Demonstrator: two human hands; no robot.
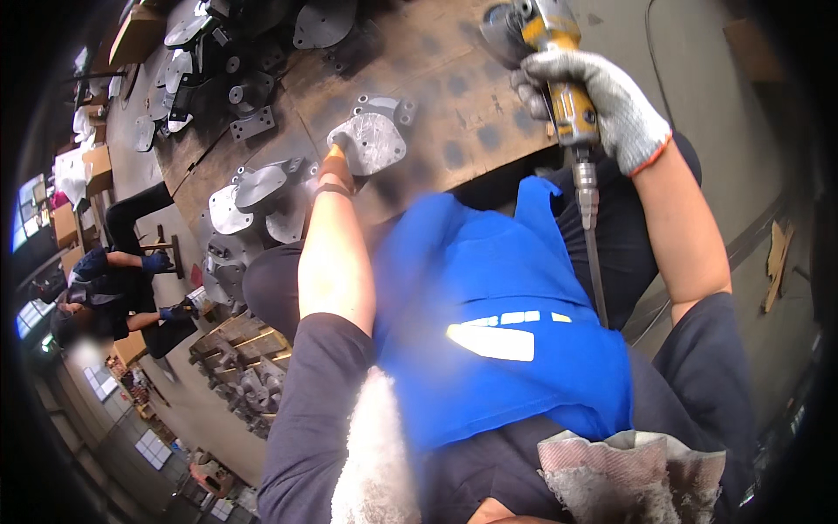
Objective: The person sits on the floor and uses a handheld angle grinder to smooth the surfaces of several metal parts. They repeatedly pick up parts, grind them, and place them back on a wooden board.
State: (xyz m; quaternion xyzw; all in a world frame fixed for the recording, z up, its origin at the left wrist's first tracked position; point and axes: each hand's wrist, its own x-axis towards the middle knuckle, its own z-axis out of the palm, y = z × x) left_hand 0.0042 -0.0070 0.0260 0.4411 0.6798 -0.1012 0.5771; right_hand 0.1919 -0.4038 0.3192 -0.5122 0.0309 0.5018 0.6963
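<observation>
I see the plate (377, 145) on the table (454, 109), its left edge at the left hand (337, 168), whose grip I can't tell; the right hand (616, 103), well apart rightward, clasps the grinder (573, 113).

With the grey metal plate (380, 144) as centre, bare surface (480, 113) leaves passage at 2 to 3 o'clock, up to the yellow grinder (573, 113). A bracket (405, 111) juts at 1, piled parts (251, 96) block 10, overlapping plates (262, 185) crowd 8, and the blue apron (515, 262) bounds 5.
</observation>
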